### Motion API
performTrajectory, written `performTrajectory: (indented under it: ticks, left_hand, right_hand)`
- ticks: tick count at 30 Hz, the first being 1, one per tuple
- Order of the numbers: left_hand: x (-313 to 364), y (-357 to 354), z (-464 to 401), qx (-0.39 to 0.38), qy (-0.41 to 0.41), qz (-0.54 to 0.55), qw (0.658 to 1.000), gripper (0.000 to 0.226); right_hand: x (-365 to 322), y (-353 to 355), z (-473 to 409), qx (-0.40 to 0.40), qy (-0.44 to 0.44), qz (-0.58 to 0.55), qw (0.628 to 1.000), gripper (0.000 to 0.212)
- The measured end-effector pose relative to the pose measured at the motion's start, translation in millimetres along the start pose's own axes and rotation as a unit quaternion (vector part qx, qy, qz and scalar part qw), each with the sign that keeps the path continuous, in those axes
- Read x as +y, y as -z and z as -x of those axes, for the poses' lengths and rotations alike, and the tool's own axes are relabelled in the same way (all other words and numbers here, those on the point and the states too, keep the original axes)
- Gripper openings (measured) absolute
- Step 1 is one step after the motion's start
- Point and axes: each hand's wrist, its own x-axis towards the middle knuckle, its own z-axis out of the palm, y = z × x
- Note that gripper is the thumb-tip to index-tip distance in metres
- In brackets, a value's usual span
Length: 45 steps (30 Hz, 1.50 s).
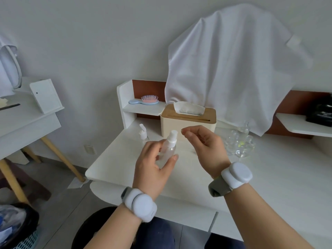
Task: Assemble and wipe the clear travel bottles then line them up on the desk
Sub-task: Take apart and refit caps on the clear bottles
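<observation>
My left hand [154, 164] grips a clear travel bottle [168, 150] with a white spray top, held tilted above the white desk [269, 186]. Just right of the bottle's top hovers my right hand [204, 146], fingers loosely curled and holding nothing. A second small bottle with a white cap [142, 133] stands on the desk behind my left hand. Several clear bottles [240, 142] sit in a cluster on the desk to the right of my right hand.
A cream tissue box with a wooden lid [188, 121] stands behind the hands. A white towel [233, 69] hangs over something at the back. A hairbrush [145, 101] lies on a small shelf. A basket [18, 229] sits on the floor at left.
</observation>
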Motion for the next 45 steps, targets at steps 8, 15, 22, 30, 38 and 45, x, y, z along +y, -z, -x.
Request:
performTrajectory:
  ticks: [8, 15, 22, 30, 38, 45]
  left_hand:
    - [-12.6, -45.0, 9.4, -0.068, 0.033, -0.007, 0.997, 0.036]
    - [-21.3, -69.3, 3.3, -0.148, 0.036, -0.061, 0.986, 0.042]
    - [-28.8, -78.3, -6.8, -0.207, 0.009, -0.075, 0.975, 0.050]
    - [-35.5, -86.4, -19.0, -0.235, 0.076, 0.010, 0.969, 0.037]
    - [-41.9, -91.8, -16.4, -0.224, 0.083, 0.069, 0.969, 0.036]
    - [-36.4, -89.6, -17.6, -0.162, -0.001, -0.019, 0.987, 0.039]
  right_hand:
    - [24.5, 38.9, 7.0, 0.034, -0.080, -0.012, 0.996, 0.020]
    - [52.7, 51.7, 12.2, 0.018, -0.165, 0.008, 0.986, 0.030]
    - [79.9, 50.4, 15.0, -0.026, -0.202, 0.048, 0.978, 0.033]
    - [96.2, 57.4, 4.5, -0.014, -0.220, -0.048, 0.974, 0.032]
    - [105.1, 58.2, 5.7, -0.014, -0.191, -0.085, 0.978, 0.020]
    - [107.7, 60.9, 9.7, -0.022, -0.152, -0.100, 0.983, 0.007]
